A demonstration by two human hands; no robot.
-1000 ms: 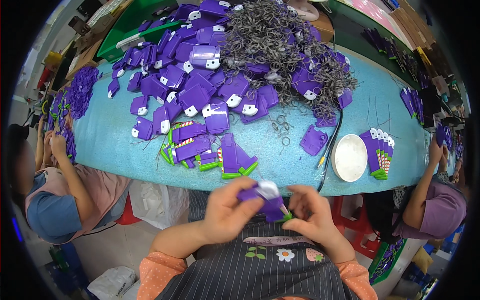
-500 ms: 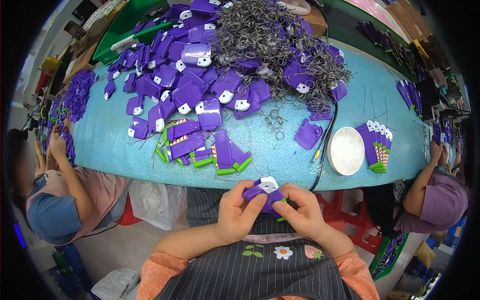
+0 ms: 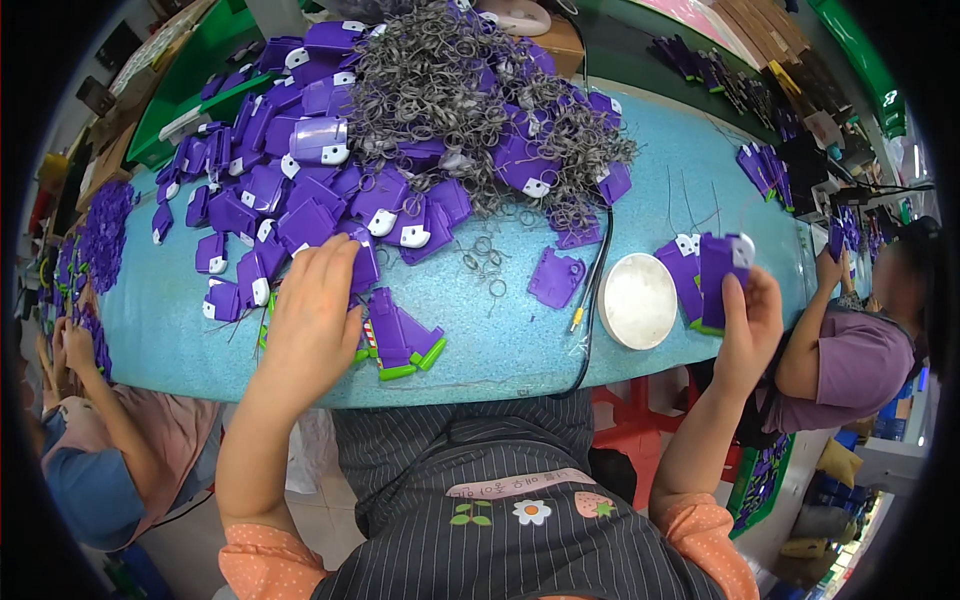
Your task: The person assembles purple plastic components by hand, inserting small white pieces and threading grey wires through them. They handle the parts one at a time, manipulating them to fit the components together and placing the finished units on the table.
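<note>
Purple plastic casing pieces with white corners lie heaped across the table. My left hand is over the near edge of this heap, fingers stretched out and thumb apart. Its fingertips are beside a purple casing piece; whether they touch it I cannot tell. Purple-and-green assembled pieces lie partly under that hand. Between thumb and fingers, my right hand grips a purple casing with a white corner and a green end. It is held over a fanned row of similar casings.
Grey ring-shaped parts are mounded at the back centre. A white bowl stands beside a black cable with a yellow tip. A lone purple piece lies left of the cable. Other people sit at both sides.
My hands have parted from in front of my apron. The right one carried the purple casing to the row at the right; the left one reached out to the heap. The view has shifted.
</note>
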